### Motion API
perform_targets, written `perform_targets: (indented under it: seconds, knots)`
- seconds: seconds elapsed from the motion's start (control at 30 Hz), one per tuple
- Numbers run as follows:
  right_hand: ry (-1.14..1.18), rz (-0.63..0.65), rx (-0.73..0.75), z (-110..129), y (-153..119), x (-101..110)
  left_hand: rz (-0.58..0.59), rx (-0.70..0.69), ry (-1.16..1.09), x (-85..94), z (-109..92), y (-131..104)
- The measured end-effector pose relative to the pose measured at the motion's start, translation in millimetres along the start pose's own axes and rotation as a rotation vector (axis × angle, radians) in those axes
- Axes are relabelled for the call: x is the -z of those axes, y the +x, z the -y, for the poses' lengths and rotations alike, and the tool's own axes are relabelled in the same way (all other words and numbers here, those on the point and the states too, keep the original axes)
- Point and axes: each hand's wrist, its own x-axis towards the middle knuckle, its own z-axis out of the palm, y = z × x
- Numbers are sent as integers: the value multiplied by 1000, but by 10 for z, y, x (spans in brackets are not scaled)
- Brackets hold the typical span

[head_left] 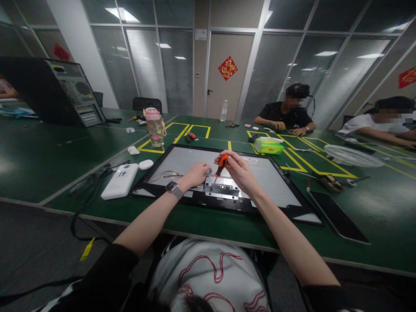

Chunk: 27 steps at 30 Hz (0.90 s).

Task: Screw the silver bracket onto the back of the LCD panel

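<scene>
A large flat panel [273,184] with a black frame and grey back lies on the green table. My right hand [238,170] is closed on an orange and black screwdriver [222,165], held nearly upright with its tip down at the metal bracket [224,190] near the panel's front edge. My left hand [197,174], with a watch on the wrist, rests on the panel just left of the bracket. Its fingers are bent together, and whether they hold something is too small to make out. Thin wires [170,174] lie left of that hand.
Left of the panel are a white power bank [120,181], a white case [146,164] and a pink bottle [154,128]. Behind it sits a green tissue pack [269,145]. To the right lie a black slab [336,214] and a white fan guard [352,155]. Two people sit across.
</scene>
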Motion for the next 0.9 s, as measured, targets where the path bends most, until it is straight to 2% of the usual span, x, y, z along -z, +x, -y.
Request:
perform_targets:
  seconds: [0.13, 0.3, 0.4, 0.5, 0.6, 0.77, 0.9]
  knots:
    - [-17, -55, 3, -33, 2, 45, 11, 9, 23, 13, -13, -2]
    - [41, -39, -53, -17, 13, 60, 5, -6, 37, -13, 15, 11]
    - [45, -44, -16, -21, 10, 50, 7, 3, 37, -21, 21, 15]
    - [-64, -90, 58, -60, -7, 57, 11, 7, 33, -14, 12, 12]
    - [-123, -104, 58, -91, -21, 72, 8, 7, 35, -8, 6, 7]
    - [105, -35, -17, -53, -13, 32, 10, 12, 31, -9, 7, -1]
    - [164, -74, -22, -27, -11, -17, 8, 8, 18, -12, 11, 3]
